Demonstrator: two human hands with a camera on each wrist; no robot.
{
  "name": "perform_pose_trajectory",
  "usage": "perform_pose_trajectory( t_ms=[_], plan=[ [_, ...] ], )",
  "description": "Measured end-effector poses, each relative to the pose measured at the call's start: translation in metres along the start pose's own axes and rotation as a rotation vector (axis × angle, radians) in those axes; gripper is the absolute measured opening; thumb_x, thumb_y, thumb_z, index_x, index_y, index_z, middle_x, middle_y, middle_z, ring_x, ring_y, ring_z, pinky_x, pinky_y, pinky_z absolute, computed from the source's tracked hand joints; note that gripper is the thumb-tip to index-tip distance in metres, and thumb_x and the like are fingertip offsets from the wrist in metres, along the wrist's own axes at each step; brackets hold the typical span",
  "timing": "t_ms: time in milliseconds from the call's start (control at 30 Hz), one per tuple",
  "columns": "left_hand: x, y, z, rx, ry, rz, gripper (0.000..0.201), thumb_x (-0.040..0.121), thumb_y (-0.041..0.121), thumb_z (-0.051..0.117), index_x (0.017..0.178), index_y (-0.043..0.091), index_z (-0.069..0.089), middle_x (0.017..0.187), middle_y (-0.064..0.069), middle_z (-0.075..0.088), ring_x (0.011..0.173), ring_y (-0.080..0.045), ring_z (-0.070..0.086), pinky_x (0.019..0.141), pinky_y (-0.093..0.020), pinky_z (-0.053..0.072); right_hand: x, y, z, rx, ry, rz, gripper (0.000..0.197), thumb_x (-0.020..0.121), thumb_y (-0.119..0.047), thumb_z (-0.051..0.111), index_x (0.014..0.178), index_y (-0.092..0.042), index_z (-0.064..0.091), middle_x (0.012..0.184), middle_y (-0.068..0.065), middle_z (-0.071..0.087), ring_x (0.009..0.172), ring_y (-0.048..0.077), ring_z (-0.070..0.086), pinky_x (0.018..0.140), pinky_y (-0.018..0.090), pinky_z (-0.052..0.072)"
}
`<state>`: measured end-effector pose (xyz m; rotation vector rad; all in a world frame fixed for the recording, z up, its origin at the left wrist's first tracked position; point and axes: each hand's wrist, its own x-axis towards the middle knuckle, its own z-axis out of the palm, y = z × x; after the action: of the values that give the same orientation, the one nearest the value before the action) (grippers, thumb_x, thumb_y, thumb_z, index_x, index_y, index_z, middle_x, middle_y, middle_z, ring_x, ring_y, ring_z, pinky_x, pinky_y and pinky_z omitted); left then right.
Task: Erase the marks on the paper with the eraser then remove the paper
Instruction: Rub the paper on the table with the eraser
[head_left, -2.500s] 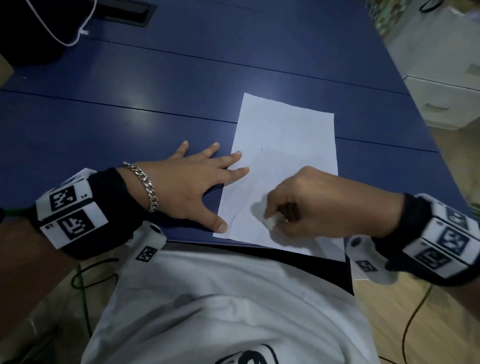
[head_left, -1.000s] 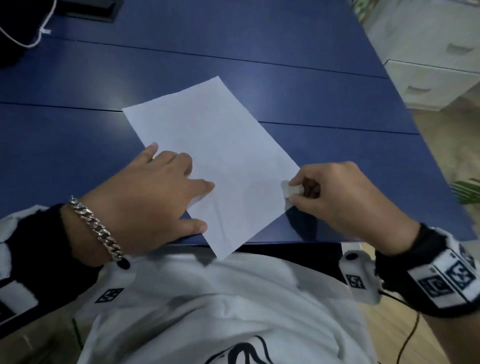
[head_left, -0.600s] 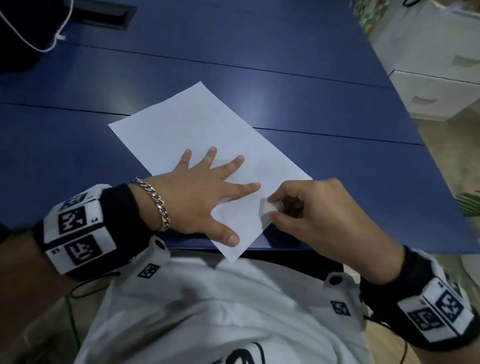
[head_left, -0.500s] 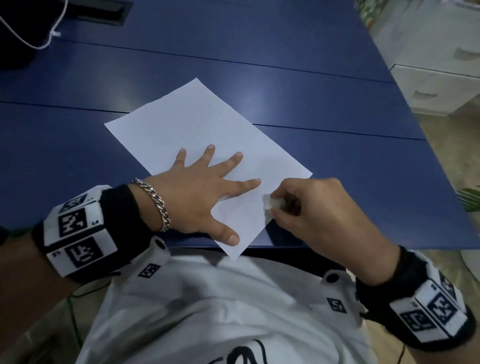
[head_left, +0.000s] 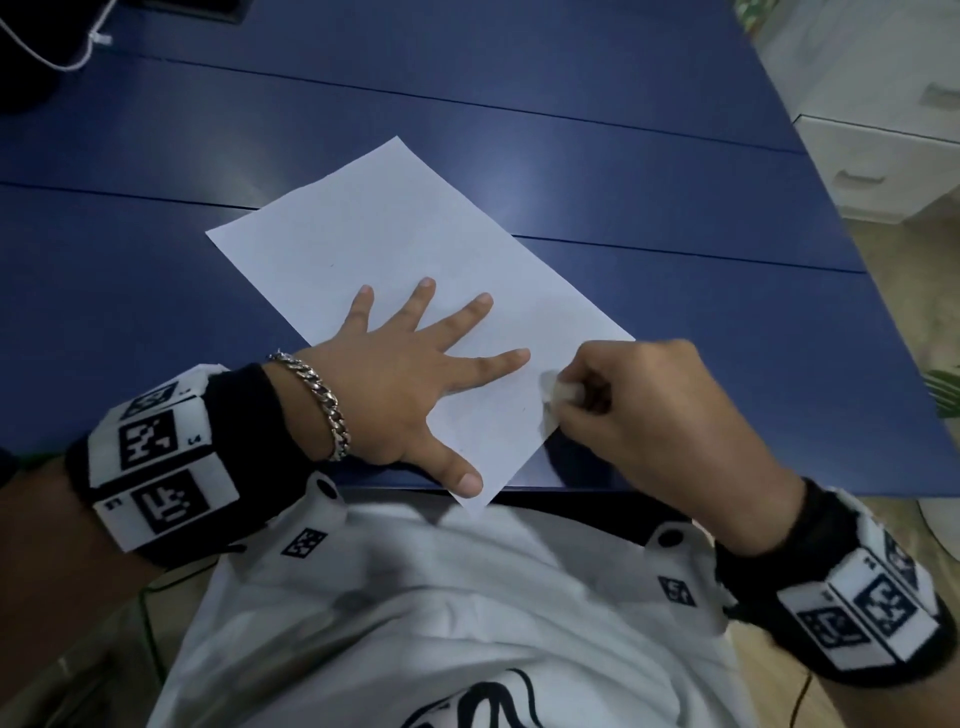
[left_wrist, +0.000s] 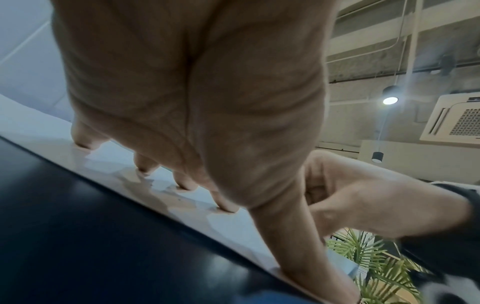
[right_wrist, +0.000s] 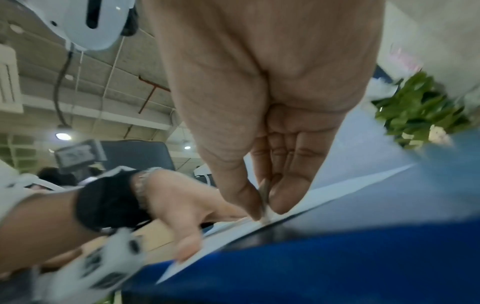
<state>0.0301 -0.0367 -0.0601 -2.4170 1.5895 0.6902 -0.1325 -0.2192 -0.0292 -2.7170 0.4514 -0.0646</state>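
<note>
Change: since two and a half seconds ago the white rectangular sheet of paper (head_left: 415, 291) has been turned from roughly square-on to a diagonal lie, and the left hand has moved from its left edge fully onto it; over the last half second almost nothing has shifted.
Paper: flat on the dark blue desk (head_left: 675, 156), its near corner poking just past the desk's front edge toward the person's white shirt (head_left: 415, 623). One tiny dark speck shows near the far left part; any other marks are too faint to tell.
Left hand (head_left: 400, 395): grip spread wide, palm down, fingers (left_wrist: 226, 205) and thumb pressed onto the near half of the sheet, seemingly to pin it so rubbing does not drag or crease it. A silver chain bracelet (head_left: 322, 400) sits at the wrist.
Right hand (head_left: 649, 415): grip curled, thumb and forefinger pinching the small white eraser (head_left: 556, 387), whose tip meets the paper close to its right edge, just beside the left forefinger.
Why the angle: turning the sheet likely brought this patch within easy reach of the right hand.
Stage: judged as erasing under way; removal of the paper not yet begun.
Risk: rubbing so near the edge could buckle the sheet there.
</note>
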Motion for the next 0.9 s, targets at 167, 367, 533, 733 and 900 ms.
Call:
perform_pose_trajectory(
  t_ms=[167, 367, 533, 733, 900],
  plan=[
    [0.000, 0.000, 0.002, -0.021, 0.005, 0.006, 0.118, 0.057, 0.104, 0.047, 0.141, 0.071, -0.027, 0.161, 0.015, -0.042, 0.151, -0.036, -0.034, 0.116, -0.075, -0.008, -0.028, -0.040, 0.018, 0.079, -0.222, -0.107, 0.016, 0.093, -0.034, 0.064, 0.082, -0.023, 0.062, 0.071, -0.007, 0.065, 0.065, 0.014, 0.061, 0.062, 0.037, 0.055],
    [0.000, 0.000, 0.001, -0.009, 0.010, 0.001, 0.118, 0.056, 0.104, 0.047, 0.141, 0.070, -0.028, 0.162, 0.015, -0.041, 0.152, -0.036, -0.032, 0.117, -0.075, -0.007, -0.008, -0.021, 0.009, 0.036, -0.079, -0.006, 0.016, 0.097, -0.027, 0.063, 0.083, -0.020, 0.068, 0.068, -0.004, 0.069, 0.064, 0.015, 0.065, 0.063, 0.040, 0.057],
    [-0.001, 0.000, 0.001, -0.007, 0.007, 0.005, 0.119, 0.055, 0.104, 0.048, 0.141, 0.070, -0.028, 0.161, 0.015, -0.042, 0.152, -0.036, -0.031, 0.117, -0.075, -0.006, -0.018, -0.046, 0.017, 0.070, -0.262, -0.122, 0.013, 0.096, -0.021, 0.062, 0.083, -0.023, 0.065, 0.071, -0.006, 0.067, 0.066, 0.014, 0.061, 0.063, 0.035, 0.053],
    [-0.002, 0.001, 0.000, -0.019, -0.002, 0.000, 0.120, 0.057, 0.102, 0.051, 0.143, 0.070, -0.026, 0.161, 0.015, -0.041, 0.152, -0.035, -0.032, 0.117, -0.075, -0.007, -0.008, -0.014, 0.008, 0.009, -0.058, -0.021, 0.013, 0.095, -0.020, 0.062, 0.084, -0.018, 0.068, 0.070, -0.002, 0.071, 0.065, 0.019, 0.065, 0.063, 0.041, 0.055],
    [-0.002, 0.001, -0.001, -0.011, -0.007, -0.001, 0.120, 0.057, 0.103, 0.050, 0.142, 0.070, -0.027, 0.161, 0.015, -0.042, 0.152, -0.035, -0.033, 0.117, -0.074, -0.008, -0.023, -0.027, 0.013, 0.020, -0.213, -0.099, 0.013, 0.098, -0.025, 0.063, 0.085, -0.022, 0.065, 0.071, -0.006, 0.066, 0.065, 0.014, 0.061, 0.060, 0.033, 0.052]
  ],
)
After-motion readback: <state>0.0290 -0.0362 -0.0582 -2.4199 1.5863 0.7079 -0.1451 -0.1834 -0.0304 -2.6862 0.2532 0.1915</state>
